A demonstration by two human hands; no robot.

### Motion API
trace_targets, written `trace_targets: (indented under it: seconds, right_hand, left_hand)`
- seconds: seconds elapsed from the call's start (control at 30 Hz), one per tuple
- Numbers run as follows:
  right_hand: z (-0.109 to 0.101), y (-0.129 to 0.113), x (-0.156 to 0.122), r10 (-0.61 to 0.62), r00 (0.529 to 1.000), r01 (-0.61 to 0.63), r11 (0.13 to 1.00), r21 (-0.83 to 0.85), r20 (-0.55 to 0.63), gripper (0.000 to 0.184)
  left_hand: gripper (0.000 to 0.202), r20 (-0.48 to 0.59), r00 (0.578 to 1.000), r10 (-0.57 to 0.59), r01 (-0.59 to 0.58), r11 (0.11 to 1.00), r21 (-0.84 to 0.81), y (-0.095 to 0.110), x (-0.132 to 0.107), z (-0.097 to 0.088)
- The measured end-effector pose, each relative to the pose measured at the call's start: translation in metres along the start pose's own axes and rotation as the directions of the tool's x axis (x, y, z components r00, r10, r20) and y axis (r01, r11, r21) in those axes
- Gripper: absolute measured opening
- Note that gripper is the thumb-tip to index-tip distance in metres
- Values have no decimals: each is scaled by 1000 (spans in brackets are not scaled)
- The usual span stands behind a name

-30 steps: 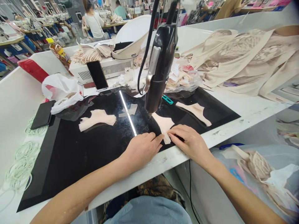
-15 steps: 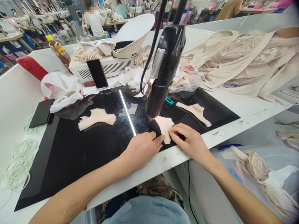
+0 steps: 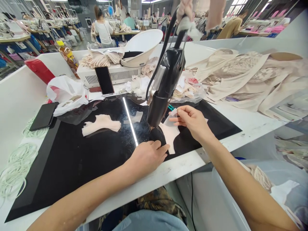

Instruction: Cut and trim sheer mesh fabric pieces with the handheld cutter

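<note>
Left hand flat, fingertips touching fabric piece, right hand pinching pale strip

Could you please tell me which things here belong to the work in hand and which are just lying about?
In use: left hand, right hand, pale strip, fabric piece, hanging tool, black mat.
Lying about: leaning phone, flat phone, plastic bag, bottle, fabric heap.

The right hand has lifted off the fabric piece, now pinching a thin film.
</note>
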State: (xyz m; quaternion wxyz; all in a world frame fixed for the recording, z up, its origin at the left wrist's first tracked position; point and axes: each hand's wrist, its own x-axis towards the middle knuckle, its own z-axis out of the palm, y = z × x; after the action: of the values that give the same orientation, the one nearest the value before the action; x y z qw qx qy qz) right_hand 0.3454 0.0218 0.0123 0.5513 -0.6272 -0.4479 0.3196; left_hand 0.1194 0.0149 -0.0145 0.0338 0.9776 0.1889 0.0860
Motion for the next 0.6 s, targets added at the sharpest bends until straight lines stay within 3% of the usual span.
trace_targets:
  seconds: [0.17, 0.33, 0.4, 0.5, 0.6]
  right_hand:
    - [6, -12, 33, -134, 974, 163, 975, 153, -184, 32]
    - [4, -31, 25, -352, 861, 466, 836, 290, -368, 18]
    - [3, -36, 6, -373, 857, 491, 801, 343, -356, 20]
    - [3, -38, -29, -342, 903, 422, 821, 386, -259, 25]
    - [8, -34, -60, -312, 938, 347, 845, 406, -153, 25]
  left_hand:
    - [34, -19, 1000, -18, 18, 1000, -24, -2, -1, 6]
    - [37, -1, 1000, -22, 22, 999, -49, -2, 0, 5]
    - [37, 21, 999, -47, 48, 995, -91, -2, 0, 2]
    - [36, 53, 994, -100, 110, 964, -243, -6, -1, -4]
    - [36, 75, 979, -192, 202, 818, -539, -12, -2, -10]
